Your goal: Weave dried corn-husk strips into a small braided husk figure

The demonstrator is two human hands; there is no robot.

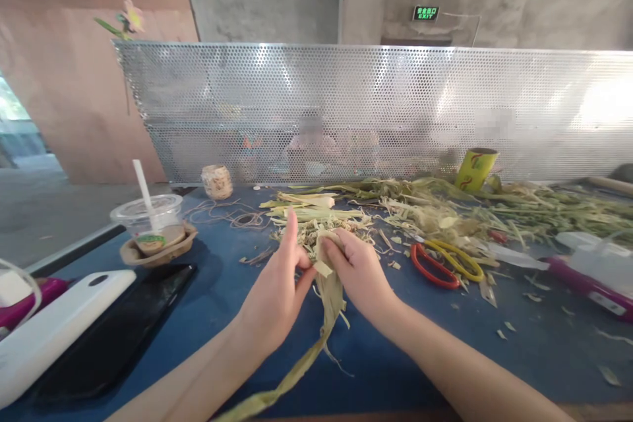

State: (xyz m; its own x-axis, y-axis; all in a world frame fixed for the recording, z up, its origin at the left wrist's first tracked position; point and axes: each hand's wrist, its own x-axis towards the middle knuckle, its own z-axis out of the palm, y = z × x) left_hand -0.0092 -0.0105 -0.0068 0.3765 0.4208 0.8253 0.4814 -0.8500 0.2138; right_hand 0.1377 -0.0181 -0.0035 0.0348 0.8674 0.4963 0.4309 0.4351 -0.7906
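Note:
Between my two hands, over the near middle of the table, is a pale green-tan dried husk strip (332, 297). It is folded at the top, and its long tail trails down toward the near edge. My right hand (359, 267) pinches the fold with thumb and bent fingers. From the other side, my left hand (279, 287) grips the strip low with curled fingers, its thumb pointing up. Just behind the hands lies a heap of curly dry shreds (309, 231), and beyond it a bundle of pale stalks (304, 201). Some fingertips are hidden by the husk.
Red-and-yellow-handled scissors (435, 270) lie right of my hands, near a pile of dried leaves (445, 211). A yellow-green tube (475, 170) stands behind. On the left are a lidded cup (151, 214), a twine roll (216, 182), a black phone (116, 330) and a white device (64, 330). A perforated metal screen (346, 112) borders the back.

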